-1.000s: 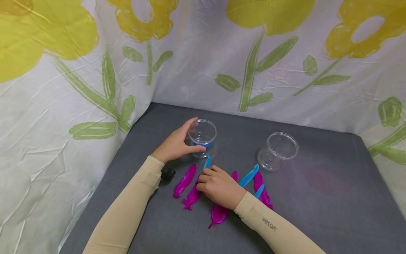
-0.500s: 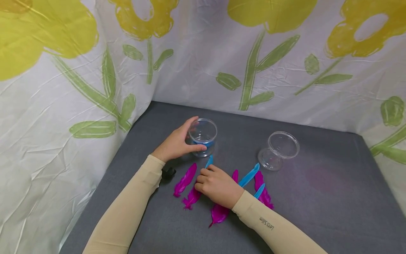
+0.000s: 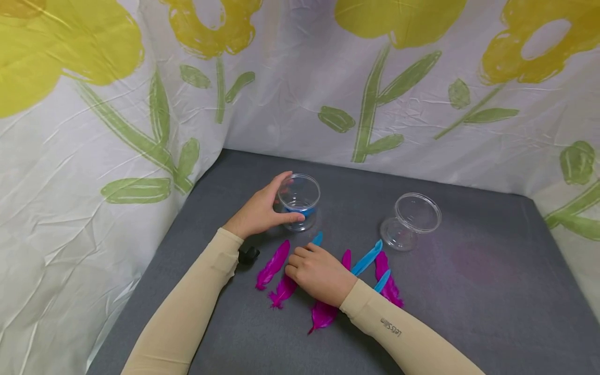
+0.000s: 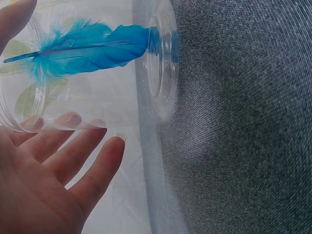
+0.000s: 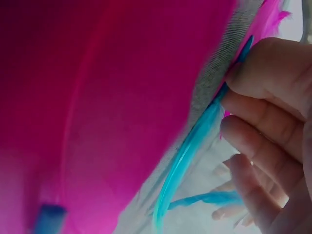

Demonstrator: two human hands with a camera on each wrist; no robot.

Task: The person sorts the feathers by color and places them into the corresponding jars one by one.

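Left hand [image 3: 262,208]: half closed, thumb and fingers curved round the wall of 1 clear jar [image 3: 300,200], held upright at the far middle of the tabletop [image 3: 492,291]. Inside the jar: 1 blue plume [image 4: 92,46], quill toward the rim.

Right hand [image 3: 321,273]: nearly closed, thumb and fingertip pinching 1 slim blue feather [image 5: 187,146] near its end; its tip points toward the jar, well short of it.

Loose on the grey cloth: 1 magenta feather [image 3: 273,264] left of the right hand; 1 frayed magenta feather [image 3: 283,292] partly under that hand; magenta pieces [image 3: 323,315] on its near and far sides, whether 1 feather or 2 I cannot tell; to its right, 2 blue feathers [image 3: 367,258] and 1 further magenta feather [image 3: 386,273], partly overlapped.

Beyond these: 1 clear container [image 3: 398,234], upright. Backdrop: white curtain [image 3: 290,125], yellow flowers. Sleeves [image 3: 183,307]: 2, beige.
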